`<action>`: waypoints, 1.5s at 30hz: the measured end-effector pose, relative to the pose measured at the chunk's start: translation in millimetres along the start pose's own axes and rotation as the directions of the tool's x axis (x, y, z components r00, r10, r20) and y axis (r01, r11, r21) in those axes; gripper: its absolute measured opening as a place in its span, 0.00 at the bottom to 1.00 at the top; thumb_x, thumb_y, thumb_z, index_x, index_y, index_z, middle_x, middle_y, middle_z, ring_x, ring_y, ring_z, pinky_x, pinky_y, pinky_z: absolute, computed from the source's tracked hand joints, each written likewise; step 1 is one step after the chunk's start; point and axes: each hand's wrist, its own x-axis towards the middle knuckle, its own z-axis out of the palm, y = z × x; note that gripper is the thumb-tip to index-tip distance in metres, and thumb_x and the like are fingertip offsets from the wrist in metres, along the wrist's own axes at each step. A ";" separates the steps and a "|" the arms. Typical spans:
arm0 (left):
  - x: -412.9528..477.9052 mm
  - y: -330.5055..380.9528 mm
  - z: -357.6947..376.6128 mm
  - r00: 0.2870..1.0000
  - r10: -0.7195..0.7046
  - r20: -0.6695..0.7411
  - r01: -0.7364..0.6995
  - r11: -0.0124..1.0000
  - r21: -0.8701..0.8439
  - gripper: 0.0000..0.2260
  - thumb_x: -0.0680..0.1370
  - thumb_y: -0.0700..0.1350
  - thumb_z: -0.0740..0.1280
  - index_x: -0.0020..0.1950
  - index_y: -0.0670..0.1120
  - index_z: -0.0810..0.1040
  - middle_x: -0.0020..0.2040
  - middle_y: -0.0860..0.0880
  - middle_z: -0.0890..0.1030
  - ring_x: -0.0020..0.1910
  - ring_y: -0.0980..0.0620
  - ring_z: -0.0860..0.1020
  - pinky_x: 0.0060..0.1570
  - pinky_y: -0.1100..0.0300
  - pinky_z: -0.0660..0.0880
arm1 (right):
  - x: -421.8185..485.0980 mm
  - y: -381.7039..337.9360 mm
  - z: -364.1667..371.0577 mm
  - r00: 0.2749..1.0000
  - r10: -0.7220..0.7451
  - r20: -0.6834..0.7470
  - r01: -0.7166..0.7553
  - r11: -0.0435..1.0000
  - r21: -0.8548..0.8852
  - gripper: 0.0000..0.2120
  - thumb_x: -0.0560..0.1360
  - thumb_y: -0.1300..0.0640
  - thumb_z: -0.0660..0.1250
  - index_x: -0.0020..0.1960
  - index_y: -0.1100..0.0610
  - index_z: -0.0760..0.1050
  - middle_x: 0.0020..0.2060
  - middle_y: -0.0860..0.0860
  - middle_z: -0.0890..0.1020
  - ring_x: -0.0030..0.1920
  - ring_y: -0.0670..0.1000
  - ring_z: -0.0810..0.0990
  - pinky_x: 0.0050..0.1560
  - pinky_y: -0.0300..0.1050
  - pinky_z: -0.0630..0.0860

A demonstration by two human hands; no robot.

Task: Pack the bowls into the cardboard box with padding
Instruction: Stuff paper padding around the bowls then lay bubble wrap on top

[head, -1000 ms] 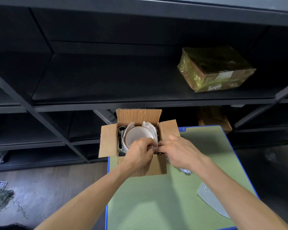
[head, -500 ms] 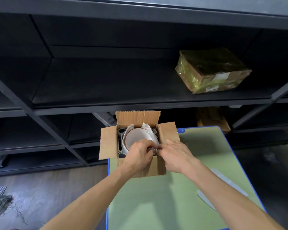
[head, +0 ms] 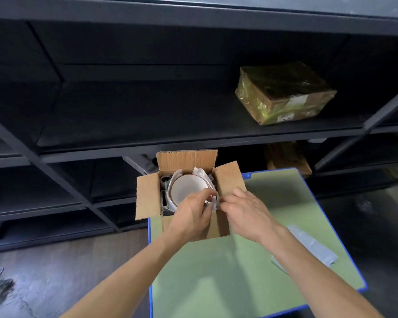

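Note:
An open cardboard box stands at the far left corner of the green table, its flaps spread out. Inside it a white bowl with a brown rim lies among white padding paper. My left hand and my right hand meet over the box's near right corner. Both pinch a piece of pale padding at the bowl's near edge, fingers curled. The near wall of the box is hidden behind my hands.
A grey padding sheet lies on the table to the right. Dark metal shelves rise right behind the box, holding a parcel wrapped in yellowish film. Another brown box sits on the lower shelf. The floor lies to the left.
My right hand has drawn in closer to the left at the box's corner. The grey sheet on the table has come out from under my right forearm into fuller view.

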 end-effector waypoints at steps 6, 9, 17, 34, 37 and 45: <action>-14.3 8.0 1.8 0.993 0.069 -0.100 -0.061 0.995 0.078 0.05 0.79 0.44 0.66 0.54 0.48 0.80 0.46 0.51 0.76 0.46 0.51 0.73 0.42 0.61 0.66 | -34.4 2.0 8.9 0.993 0.052 -0.103 -0.043 0.996 0.084 0.12 0.73 0.60 0.61 0.51 0.51 0.81 0.44 0.46 0.79 0.51 0.52 0.76 0.44 0.47 0.75; -16.6 22.7 6.7 0.986 0.148 -0.073 -0.142 0.986 0.083 0.05 0.80 0.44 0.66 0.51 0.48 0.80 0.45 0.51 0.77 0.45 0.51 0.73 0.44 0.58 0.69 | -50.6 9.3 18.0 0.990 0.123 -0.063 -0.115 0.987 0.115 0.15 0.74 0.60 0.59 0.55 0.49 0.80 0.47 0.46 0.78 0.52 0.53 0.76 0.44 0.49 0.74; -22.6 59.7 44.4 0.965 0.212 0.157 -0.220 0.975 0.040 0.07 0.81 0.47 0.62 0.52 0.48 0.79 0.44 0.50 0.79 0.44 0.48 0.77 0.42 0.50 0.75 | -78.0 51.7 53.7 0.965 0.255 0.063 -0.262 0.955 0.139 0.14 0.79 0.55 0.57 0.61 0.47 0.76 0.53 0.45 0.79 0.57 0.52 0.75 0.49 0.48 0.73; -12.1 63.8 146.5 0.873 -0.435 0.222 0.341 0.868 0.362 0.22 0.82 0.49 0.57 0.75 0.43 0.63 0.66 0.42 0.71 0.63 0.43 0.73 0.62 0.55 0.69 | -31.6 111.1 130.6 0.986 0.157 0.050 -0.165 0.951 0.261 0.25 0.74 0.51 0.69 0.69 0.43 0.69 0.53 0.51 0.76 0.52 0.55 0.78 0.39 0.46 0.71; -20.5 60.3 153.6 0.871 -0.464 0.161 0.358 0.825 0.437 0.25 0.83 0.52 0.55 0.77 0.42 0.58 0.67 0.42 0.69 0.63 0.45 0.73 0.61 0.55 0.71 | -21.7 110.2 136.3 0.990 0.129 0.052 -0.138 0.958 0.250 0.22 0.74 0.55 0.67 0.67 0.46 0.72 0.48 0.53 0.78 0.48 0.58 0.80 0.37 0.47 0.71; -11.9 59.6 144.1 0.855 -0.500 0.141 0.460 0.855 0.241 0.31 0.80 0.52 0.66 0.80 0.46 0.58 0.71 0.39 0.69 0.64 0.42 0.74 0.56 0.52 0.75 | -35.0 113.9 128.0 0.985 0.134 -0.106 -0.083 0.916 0.392 0.06 0.75 0.53 0.65 0.50 0.49 0.80 0.39 0.47 0.79 0.42 0.55 0.81 0.33 0.47 0.73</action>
